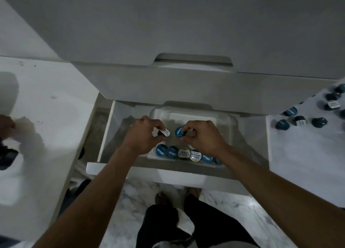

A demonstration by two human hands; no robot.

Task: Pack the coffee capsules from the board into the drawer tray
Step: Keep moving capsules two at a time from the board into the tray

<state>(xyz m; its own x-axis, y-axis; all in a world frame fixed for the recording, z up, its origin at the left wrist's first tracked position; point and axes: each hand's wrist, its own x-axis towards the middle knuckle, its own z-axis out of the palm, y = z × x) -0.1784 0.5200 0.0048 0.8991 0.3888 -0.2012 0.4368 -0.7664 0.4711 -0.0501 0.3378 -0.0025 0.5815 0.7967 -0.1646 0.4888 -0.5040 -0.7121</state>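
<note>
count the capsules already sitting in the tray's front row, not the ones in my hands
6 visible: blue, blue, white-lidded, yellowish-lidded, blue, and a sliver beside the right forearm, which may hide more.

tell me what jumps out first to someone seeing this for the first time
Two hands meet over the clear tray in the open drawer: the left hand pinches a white-lidded capsule, the right hand a blue-lidded capsule. Below them a row of capsules lines the tray's near edge; loose capsules wait on the board at right.
</note>
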